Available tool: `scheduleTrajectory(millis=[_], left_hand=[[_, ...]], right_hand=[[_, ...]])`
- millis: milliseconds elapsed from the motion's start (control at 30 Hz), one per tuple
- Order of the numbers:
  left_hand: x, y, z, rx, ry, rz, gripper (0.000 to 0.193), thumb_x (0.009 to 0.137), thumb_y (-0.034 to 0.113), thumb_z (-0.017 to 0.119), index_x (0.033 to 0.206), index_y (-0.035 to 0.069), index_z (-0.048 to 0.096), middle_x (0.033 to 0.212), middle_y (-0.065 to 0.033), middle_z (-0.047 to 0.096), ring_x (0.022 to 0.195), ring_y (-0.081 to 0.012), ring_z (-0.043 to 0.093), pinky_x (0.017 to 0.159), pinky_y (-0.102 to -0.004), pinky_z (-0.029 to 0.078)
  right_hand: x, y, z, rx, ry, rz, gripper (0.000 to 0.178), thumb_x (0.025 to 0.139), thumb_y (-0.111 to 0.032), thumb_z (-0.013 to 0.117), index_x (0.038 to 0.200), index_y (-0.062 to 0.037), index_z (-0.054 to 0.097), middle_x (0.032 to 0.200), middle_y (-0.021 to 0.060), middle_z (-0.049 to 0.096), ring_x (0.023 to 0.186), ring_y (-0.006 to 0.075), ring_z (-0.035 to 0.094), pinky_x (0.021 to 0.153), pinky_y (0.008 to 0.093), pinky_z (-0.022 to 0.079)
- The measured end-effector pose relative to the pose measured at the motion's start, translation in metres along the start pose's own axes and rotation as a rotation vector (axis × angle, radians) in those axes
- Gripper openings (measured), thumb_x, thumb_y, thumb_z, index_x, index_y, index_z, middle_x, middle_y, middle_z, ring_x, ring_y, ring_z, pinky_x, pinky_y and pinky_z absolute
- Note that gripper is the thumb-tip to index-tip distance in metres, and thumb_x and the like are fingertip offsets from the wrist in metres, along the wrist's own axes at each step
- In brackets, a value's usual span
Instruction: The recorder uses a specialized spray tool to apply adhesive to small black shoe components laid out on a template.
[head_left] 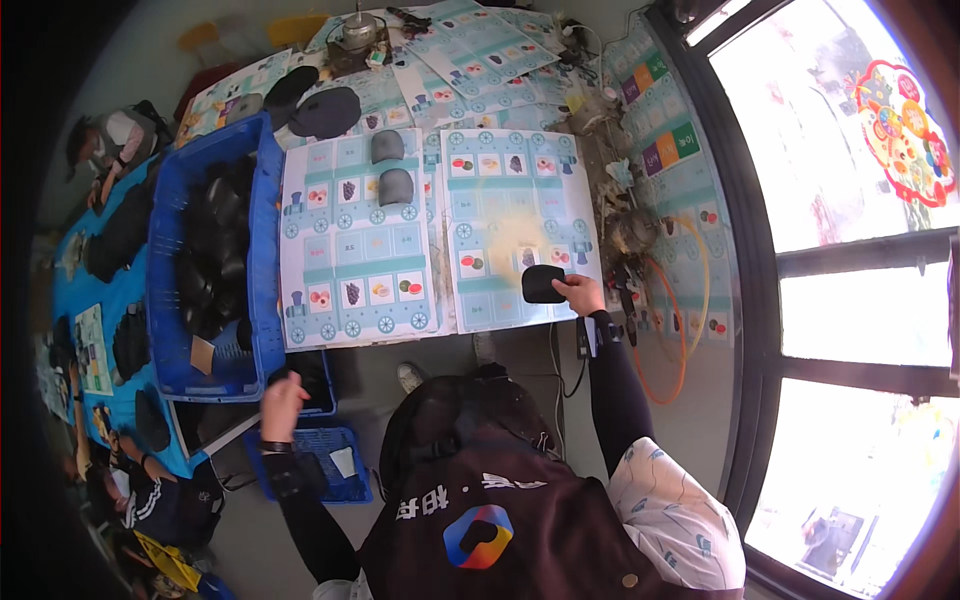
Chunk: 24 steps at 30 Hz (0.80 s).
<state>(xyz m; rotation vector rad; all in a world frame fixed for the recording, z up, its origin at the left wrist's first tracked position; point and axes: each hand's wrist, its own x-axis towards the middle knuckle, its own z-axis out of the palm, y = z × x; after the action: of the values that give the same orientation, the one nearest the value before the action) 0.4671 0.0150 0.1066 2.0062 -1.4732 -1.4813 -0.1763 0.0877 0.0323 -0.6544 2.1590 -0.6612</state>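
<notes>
My right hand (582,295) grips a black rounded pad (542,284) by its edge, over the right-hand printed sheet. Beneath and behind it, a pale yellowish patch (515,245) marks the sheet. On the left-hand sheet lie two dark grey rounded pads (396,187), one behind the other. My left hand (285,400) is low at the left, off the table's front edge and beside the corner of a large blue crate (268,300). Its fingers are curled; a dark patch shows at their tips, and what they hold, if anything, is unclear.
Many black pieces (215,240) fill the large crate. A smaller blue basket (350,485) stands below. Farther back are black flat pieces (325,112) and a metal pot (358,32). An orange hose (683,350) hangs at right by the window. People work at a blue table (75,300) on the left.
</notes>
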Motion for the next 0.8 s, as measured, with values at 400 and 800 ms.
scheduleTrajectory(millis=[400,800], left_hand=[[-0.131,-0.068,0.167,-0.356,-0.086,-0.408,0.032,0.102,0.035,0.059,0.1,0.005,0.069,0.072,-0.0008,0.062,0.062,-0.0101,0.059,0.059,-0.0261,0.049],[-0.065,0.018,0.164,-0.204,0.032,-0.242,0.03,0.1,0.034,0.062,0.103,0.004,0.066,0.079,-0.0031,0.067,0.066,-0.0118,0.064,0.059,-0.027,0.052]], right_hand=[[0.13,0.027,0.052,-0.164,-0.191,-0.329,0.051,0.082,-0.055,0.072,0.079,-0.0036,0.073,0.066,0.0103,0.067,0.064,0.02,0.065,0.064,0.0396,0.049],[0.111,0.035,0.02,-0.304,0.131,-0.319,0.046,0.083,-0.037,0.077,0.104,0.0034,0.07,0.098,0.0188,0.073,0.093,0.0343,0.069,0.084,0.0423,0.053]])
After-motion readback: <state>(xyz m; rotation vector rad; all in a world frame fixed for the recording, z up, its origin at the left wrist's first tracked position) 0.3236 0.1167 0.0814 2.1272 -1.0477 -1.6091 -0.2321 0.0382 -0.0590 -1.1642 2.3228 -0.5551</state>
